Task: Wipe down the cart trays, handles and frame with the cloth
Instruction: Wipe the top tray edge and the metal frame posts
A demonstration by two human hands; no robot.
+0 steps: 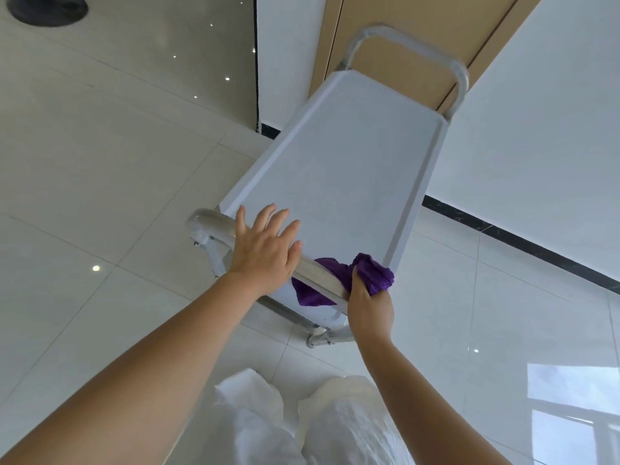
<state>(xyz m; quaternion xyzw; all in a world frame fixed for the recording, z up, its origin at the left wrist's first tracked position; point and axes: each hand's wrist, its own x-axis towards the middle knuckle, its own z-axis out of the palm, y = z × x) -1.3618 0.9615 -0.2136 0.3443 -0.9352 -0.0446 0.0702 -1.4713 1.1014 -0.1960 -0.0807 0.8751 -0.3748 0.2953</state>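
A grey cart stands in front of me with its top tray (345, 169) bare. Its near metal handle (214, 221) runs across below the tray, and a far handle (409, 38) arches at the other end. My left hand (265, 250) lies over the near handle with fingers spread and straight. My right hand (367, 307) grips a purple cloth (372, 271) that is wrapped around the right part of the near handle, with a flap hanging below the bar.
The cart's metal frame (214, 260) and lower bracket (322, 338) show under the handle. Glossy pale floor tiles surround the cart. A white wall with a dark skirting (523, 239) runs on the right, and a wooden door (402, 15) is behind the cart.
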